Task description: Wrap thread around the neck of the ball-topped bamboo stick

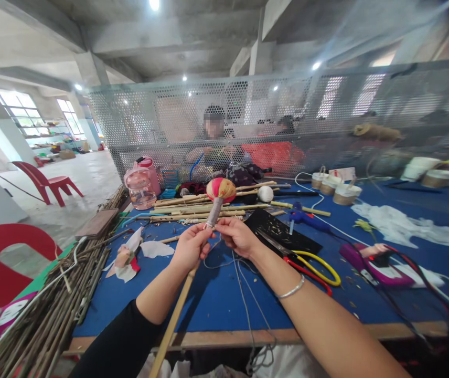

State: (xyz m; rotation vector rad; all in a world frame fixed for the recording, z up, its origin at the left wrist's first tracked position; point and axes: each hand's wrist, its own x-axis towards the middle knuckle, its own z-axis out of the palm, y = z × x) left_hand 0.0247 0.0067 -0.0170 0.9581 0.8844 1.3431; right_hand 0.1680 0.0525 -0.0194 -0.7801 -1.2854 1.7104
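Observation:
A bamboo stick (178,310) slants up from my lap, and a padded ball head (221,190) in red and tan cloth tops it. Below the head, grey cord (215,210) is wound tightly around the neck. My left hand (190,245) is closed around the stick just under the winding. My right hand (235,236) pinches at the lower end of the winding, fingertips close to the left ones; what exactly lies between them is too small to tell, though it looks like the cord. Loose grey strands (243,294) hang from there over the table edge.
Scissors (307,265) with red and yellow handles lie right of my hands on black cloth (283,231). A blue glue gun (307,218), bamboo sticks (193,211), a white ball (265,193) and cloth scraps (128,260) lie about. Perforated metal screen (149,121) stands behind; a person sits beyond it.

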